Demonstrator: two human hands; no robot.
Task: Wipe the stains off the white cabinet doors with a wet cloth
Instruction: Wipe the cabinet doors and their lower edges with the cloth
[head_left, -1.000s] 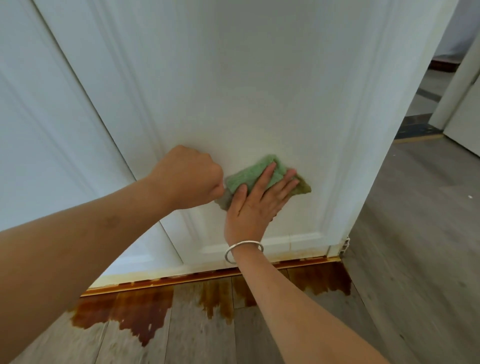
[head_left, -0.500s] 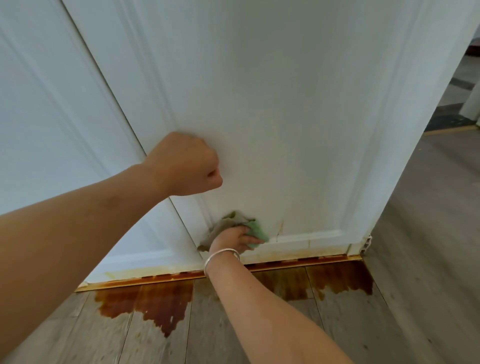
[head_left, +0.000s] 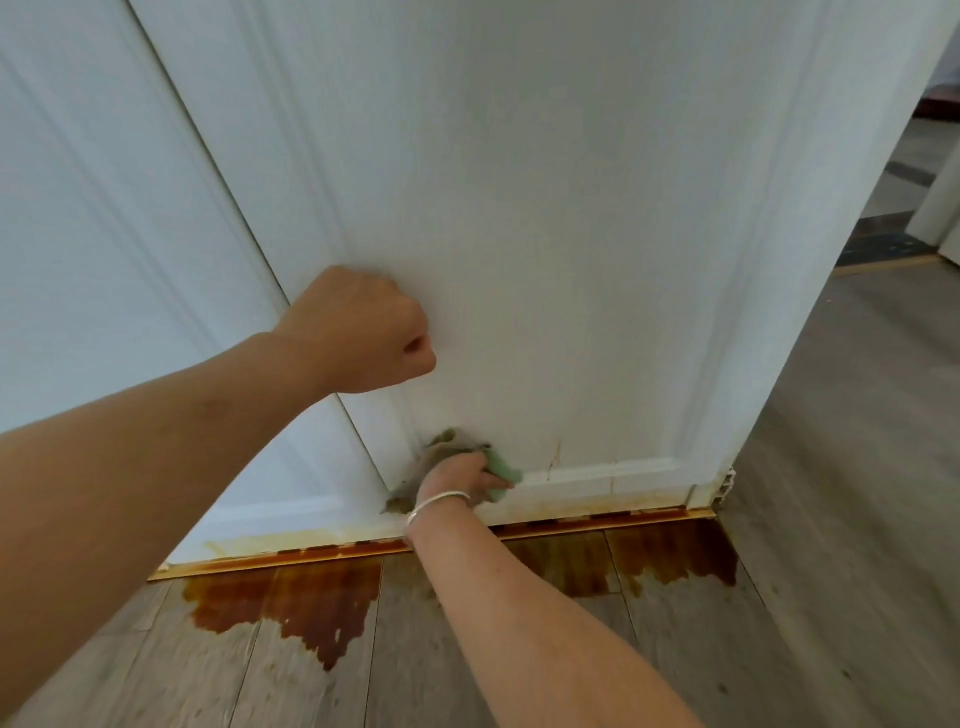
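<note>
Your right hand (head_left: 454, 480) grips the soiled green cloth (head_left: 501, 472) low on the white panelled door (head_left: 571, 260); your left hand (head_left: 358, 332) is fisted, empty. Brown drips (head_left: 558, 453) remain beside it

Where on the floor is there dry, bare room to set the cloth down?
Dry floor lies right of the corner of the cabinet door, and on the near boards below the brown puddle. Along the door's foot it is crowded: puddle, right hand, cloth.

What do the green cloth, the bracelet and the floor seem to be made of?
The green cloth is probably soft fabric: it crumples under the right hand. The bracelet looks like polished silver-coloured metal: it glints. The floor shows matt grey planks with grain and seams; wood or laminate, unclear.
</note>
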